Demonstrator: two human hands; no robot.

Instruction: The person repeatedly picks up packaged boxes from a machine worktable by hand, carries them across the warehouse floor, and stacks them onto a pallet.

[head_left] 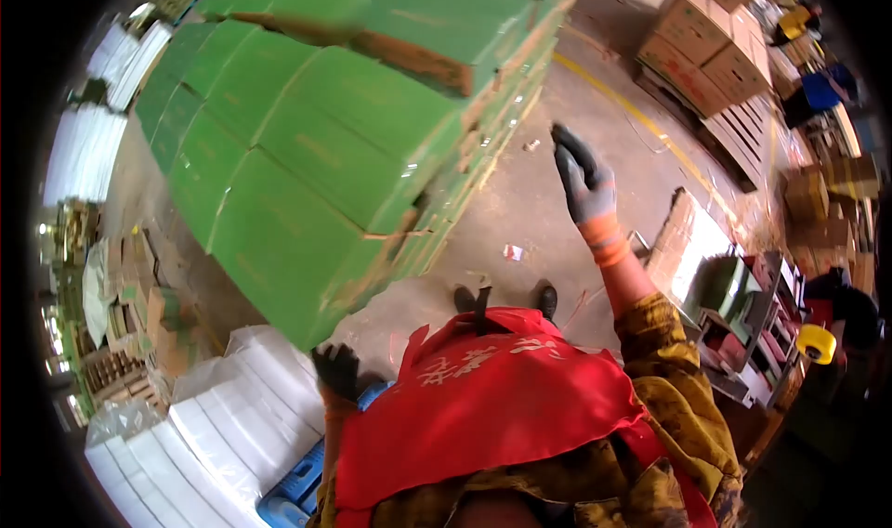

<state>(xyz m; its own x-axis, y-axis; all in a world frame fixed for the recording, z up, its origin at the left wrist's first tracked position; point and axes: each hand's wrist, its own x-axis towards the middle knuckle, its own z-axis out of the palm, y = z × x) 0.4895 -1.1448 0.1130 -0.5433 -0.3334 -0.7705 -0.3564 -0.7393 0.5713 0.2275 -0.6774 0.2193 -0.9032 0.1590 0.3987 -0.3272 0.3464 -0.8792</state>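
A large stack of green boxes (307,129) fills the upper left and centre of the head view, some with brown cardboard showing at their edges. My right hand (587,184), in a grey and black glove with an orange cuff, is held out over the floor to the right of the stack. Its fingers are stretched and it holds nothing. Beside the near lower corner of the stack is my left hand (336,370), in a dark glove. Its fingers look apart with nothing in them; whether they touch the box is unclear.
White wrapped slabs (232,417) and a blue plastic object (295,482) lie at lower left. To the right stand cardboard boxes on a wooden pallet (720,133), a cluttered cart (748,328) and a yellow tape roll (816,344). People are at the far right.
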